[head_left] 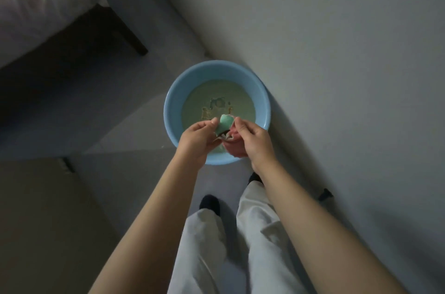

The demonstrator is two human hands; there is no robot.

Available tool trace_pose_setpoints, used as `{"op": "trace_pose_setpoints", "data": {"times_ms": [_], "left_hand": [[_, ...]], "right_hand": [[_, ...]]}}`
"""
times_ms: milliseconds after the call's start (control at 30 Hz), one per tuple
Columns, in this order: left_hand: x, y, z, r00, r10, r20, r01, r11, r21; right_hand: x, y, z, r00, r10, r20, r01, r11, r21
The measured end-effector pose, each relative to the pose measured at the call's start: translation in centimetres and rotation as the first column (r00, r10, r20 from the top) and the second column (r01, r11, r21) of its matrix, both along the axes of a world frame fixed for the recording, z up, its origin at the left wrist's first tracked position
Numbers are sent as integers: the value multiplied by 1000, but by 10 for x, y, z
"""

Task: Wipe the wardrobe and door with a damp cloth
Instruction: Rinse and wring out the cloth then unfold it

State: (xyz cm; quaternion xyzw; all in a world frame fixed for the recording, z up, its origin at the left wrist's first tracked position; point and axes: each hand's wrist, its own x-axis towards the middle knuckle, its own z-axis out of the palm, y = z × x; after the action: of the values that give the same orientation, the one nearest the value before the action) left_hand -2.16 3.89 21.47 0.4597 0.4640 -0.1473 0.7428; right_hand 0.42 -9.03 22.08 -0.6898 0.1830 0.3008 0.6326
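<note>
Floor [125, 130]: basin [173, 101] nr bed [36, 4]

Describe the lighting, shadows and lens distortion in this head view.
Head view: dim and bluish overall, with no glare; deep shadow under the bed; the basin, the cloth and both hands, left hand and right hand, are readable; wide-angle lens stretches the forearms toward the lower corners.

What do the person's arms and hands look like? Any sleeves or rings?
Both arms are bare, no sleeves in view. The left hand and right hand show no gloves, rings or watch. Below them are light trousers and dark socks.
</note>
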Motion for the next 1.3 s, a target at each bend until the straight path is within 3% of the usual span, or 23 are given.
{"op": "trace_pose_setpoints", "data": {"times_ms": [167, 233, 367, 600, 700, 767, 800, 867, 933, 1000, 1100, 1167, 1300], "left_hand": [[16, 37, -85, 975, 182, -126, -186, 982, -20], [21, 49, -111, 969, 173, -179, -164, 984, 64], [38, 76, -167, 975, 5, -222, 59, 958, 281], [62, 92, -250, 977, -57, -206, 140, 898, 417], [62, 91, -288, 945, -148, -292, 271, 853, 445], [63, 87, -303, 910, -178, -374, 322, 872, 369], [65, 85, -309, 903, -166, -396, 298, 906, 300], [70, 80, -316, 906, -104, -411, 174, 975, 138], [74, 76, -314, 916, -67, -395, 83, 996, 23], [81, 74, -313, 930, -41, -366, 47, 999, 8], [87, 72, -320, 931, -30, -365, 34, 999, 5], [95, 72, -317, 929, -61, -365, 87, 995, 56], [111, 63, -291, 963, -159, -216, 228, 909, 348]], "right_hand": [[34, 26, -74, 998, 54, 11, -52, 988, -149], [45, 31, -102, 997, 81, -1, -79, 975, -209], [64, 46, -169, 990, 142, -17, -139, 922, -363], [86, 78, -269, 980, 201, -2, -171, 825, -539], [90, 86, -308, 930, 367, 21, -253, 680, -688], [86, 90, -321, 866, 498, -54, -358, 540, -762], [83, 95, -328, 855, 511, -92, -390, 515, -763], [75, 102, -336, 883, 442, -160, -414, 569, -710], [72, 110, -337, 947, 271, -174, -320, 739, -593], [70, 118, -328, 979, 139, -148, -195, 842, -503], [61, 127, -305, 998, 64, 29, -45, 900, -433], [59, 134, -290, 991, 35, 126, 14, 929, -370], [76, 143, -291, 976, -109, 187, 175, 906, -385]]}}
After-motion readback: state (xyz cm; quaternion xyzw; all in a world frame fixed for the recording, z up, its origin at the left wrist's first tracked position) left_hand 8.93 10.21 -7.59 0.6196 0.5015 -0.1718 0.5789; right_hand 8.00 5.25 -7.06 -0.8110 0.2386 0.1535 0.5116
